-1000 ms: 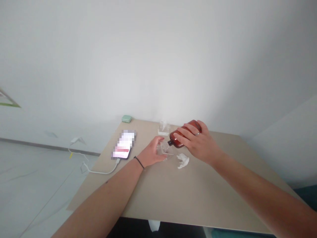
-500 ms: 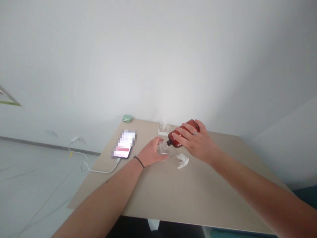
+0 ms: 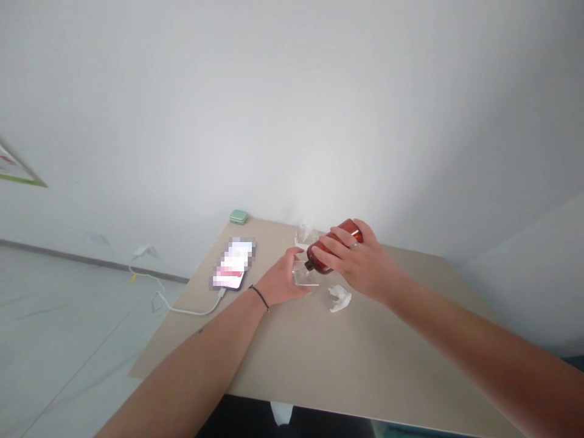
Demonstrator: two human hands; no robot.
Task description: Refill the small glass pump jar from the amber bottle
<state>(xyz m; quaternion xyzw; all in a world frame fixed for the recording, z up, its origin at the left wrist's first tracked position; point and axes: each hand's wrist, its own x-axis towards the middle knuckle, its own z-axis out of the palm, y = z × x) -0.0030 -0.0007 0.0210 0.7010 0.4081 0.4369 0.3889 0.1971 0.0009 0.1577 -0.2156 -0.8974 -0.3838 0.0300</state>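
My right hand (image 3: 358,255) is wrapped round a reddish-brown bottle (image 3: 325,255), which tilts with its dark neck pointing down to the left. Just under the neck is a clear, square-edged container (image 3: 302,277), gripped around its left side by my left hand (image 3: 283,281). The bottle's mouth is at or just inside the container's opening; I cannot make out any liquid. A crumpled white tissue (image 3: 340,298) lies on the table a little to the right of the container.
Behind the container stands a clear tissue box (image 3: 305,236). A phone (image 3: 234,264) with a white cable (image 3: 191,312) plugged in lies at the left of the beige table (image 3: 310,359). In the far left corner sits a small green case (image 3: 238,216). A white wall (image 3: 292,109) rises behind.
The bottle's neck has come slightly lower and closer into the container. Both hands keep their grips. The whole view has shifted a little.
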